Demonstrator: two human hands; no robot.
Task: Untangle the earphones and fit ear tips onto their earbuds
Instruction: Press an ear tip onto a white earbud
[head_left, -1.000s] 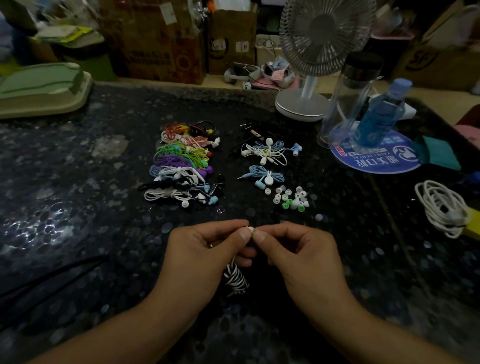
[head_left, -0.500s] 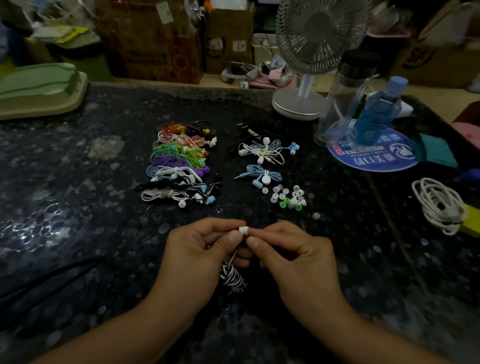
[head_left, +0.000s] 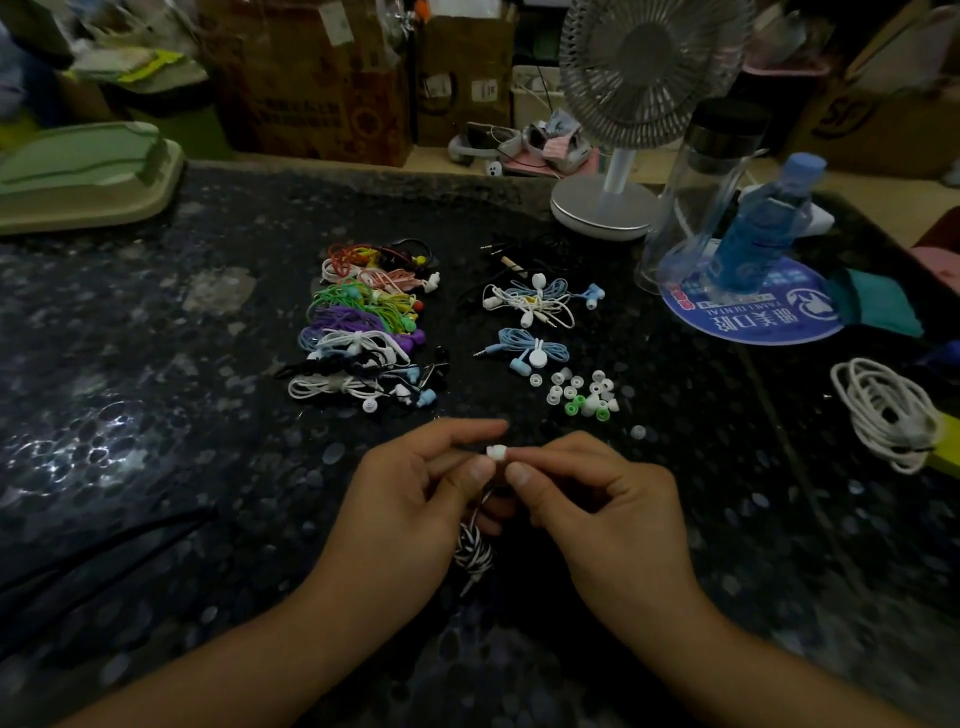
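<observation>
Just below the centre of the frame, the white ear tip (head_left: 496, 452) sits between the two hands, which meet thumb to thumb above the dark speckled surface (head_left: 156, 467). The right hand (head_left: 587, 499) pinches the tip between thumb and forefinger, its other fingers curled under; the left hand (head_left: 410, 499) pinches what I take to be the earbud, hidden behind its thumb and forefinger, with the forefinger stretched out above. The black-and-white striped earphone cord (head_left: 474, 553) hangs in a coiled bundle from the left hand, down between the wrists. The relation that matters runs left to right across the frame: the tip lies at the right hand's fingertips and the earbud straight across from it at the left hand's, so the fitting looks to be a short push of the two toward each other along that line. Whether the tip is already seated on the earbud cannot be told, since the thumbs cover the join. Loose spare ear tips (head_left: 582, 395) lie scattered above and to the right of the hands, nearer the right hand, with bundled coloured earphones (head_left: 363, 322) in a column above the left hand.
</observation>
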